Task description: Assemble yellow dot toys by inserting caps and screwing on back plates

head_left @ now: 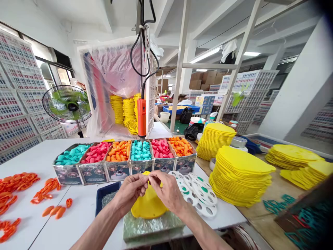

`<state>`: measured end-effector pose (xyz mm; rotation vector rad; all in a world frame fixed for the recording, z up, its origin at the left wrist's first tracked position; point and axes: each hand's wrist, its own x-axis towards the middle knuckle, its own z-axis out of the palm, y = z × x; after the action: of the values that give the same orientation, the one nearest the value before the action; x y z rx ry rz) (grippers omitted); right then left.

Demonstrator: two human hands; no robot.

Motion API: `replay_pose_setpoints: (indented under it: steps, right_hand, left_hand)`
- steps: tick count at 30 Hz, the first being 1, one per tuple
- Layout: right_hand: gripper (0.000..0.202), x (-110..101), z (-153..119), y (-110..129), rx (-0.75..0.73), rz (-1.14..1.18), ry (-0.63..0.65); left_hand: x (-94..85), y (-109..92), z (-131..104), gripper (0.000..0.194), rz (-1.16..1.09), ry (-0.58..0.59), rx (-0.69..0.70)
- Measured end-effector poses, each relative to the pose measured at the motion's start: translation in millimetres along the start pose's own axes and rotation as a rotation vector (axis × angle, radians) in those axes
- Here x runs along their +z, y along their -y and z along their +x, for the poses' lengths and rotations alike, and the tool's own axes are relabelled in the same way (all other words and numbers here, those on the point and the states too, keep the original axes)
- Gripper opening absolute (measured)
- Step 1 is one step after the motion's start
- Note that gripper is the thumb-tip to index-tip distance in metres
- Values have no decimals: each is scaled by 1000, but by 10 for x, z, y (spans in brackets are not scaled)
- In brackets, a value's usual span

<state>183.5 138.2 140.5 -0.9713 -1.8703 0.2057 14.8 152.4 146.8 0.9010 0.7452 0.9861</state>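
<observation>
My left hand (pixel 134 186) and my right hand (pixel 166 189) meet in front of me, thumbs and fingertips pinched together. Whatever sits between the fingertips is too small to make out. Below them a yellow plastic piece (pixel 149 206) lies on a plastic-wrapped green block (pixel 153 227). To the left of my hands stands a dark blue tray (pixel 100 198) filled with small metal parts, likely screws (pixel 109 198). White discs with round holes (pixel 199 194) lie just right of my right hand. An orange electric screwdriver (pixel 142 118) hangs above the bins behind my hands.
A row of boxes holds teal (pixel 140 151), pink (pixel 162 148) and orange (pixel 180 146) plastic pieces. Tall stacks of yellow sheets (pixel 240 177) stand at the right. Orange loops (pixel 18 182) and several orange ovals (pixel 54 211) lie at the left. A fan (pixel 69 106) stands behind the table.
</observation>
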Motion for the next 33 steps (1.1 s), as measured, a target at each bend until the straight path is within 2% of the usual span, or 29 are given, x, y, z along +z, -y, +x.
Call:
replay_pose_setpoints:
  steps: [6,16,21,29,33]
  right_hand:
    - [20,-83,12,71,200,283,90]
    - [28,-82,-91,48,347,528,143]
    - [31,-166,-161,-36,389,525,136]
    - [33,-501,-293,-349,521,381,-8]
    - [31,-589,-174,-429,501,316,-36]
  left_hand:
    - [26,-1,-32,36,44,16,21]
    - [46,53,-104,35,170,56,64]
    - [18,80,-96,41,242,11,72]
    - [-31,100,-92,43,259,-70,70]
    - [-34,128,-55,45,306,-64,103]
